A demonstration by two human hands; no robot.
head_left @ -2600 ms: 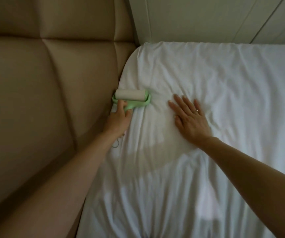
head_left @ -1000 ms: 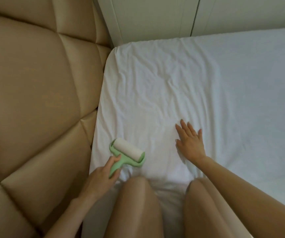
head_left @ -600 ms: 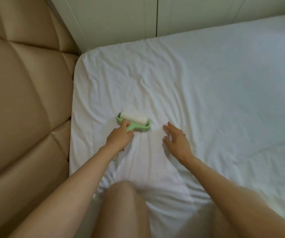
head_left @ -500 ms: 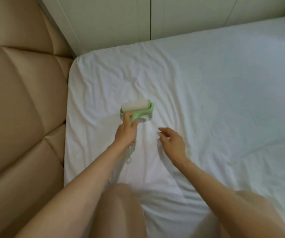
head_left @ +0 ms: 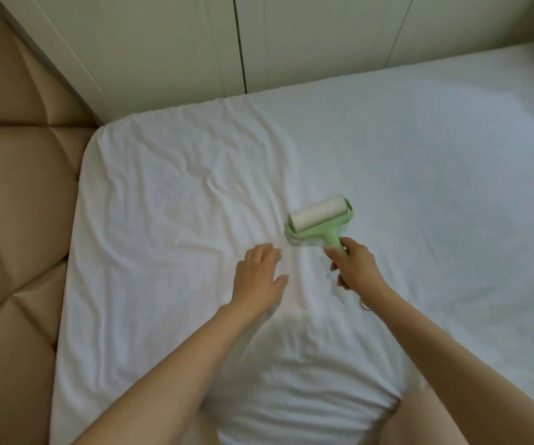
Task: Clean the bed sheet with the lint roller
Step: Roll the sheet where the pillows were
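A white bed sheet (head_left: 169, 200), creased near the headboard, covers the mattress. The lint roller (head_left: 318, 218) has a pale green frame and a white drum; the drum lies on the sheet near the middle of the view. My right hand (head_left: 354, 268) grips its green handle from below, fingers curled round it. My left hand (head_left: 259, 274) lies flat on the sheet just left of the roller, fingers spread, holding nothing. A thin cord loop hangs from the handle's end under my right wrist.
A padded tan headboard (head_left: 18, 203) runs along the left edge of the bed. Pale wardrobe doors (head_left: 243, 43) stand close behind the far edge. My bare knees show at the bottom. Smoother sheet stretches to the right.
The roller has passed from my left hand to my right hand and sits further right on the sheet. My left hand now lies flat where my right hand was.
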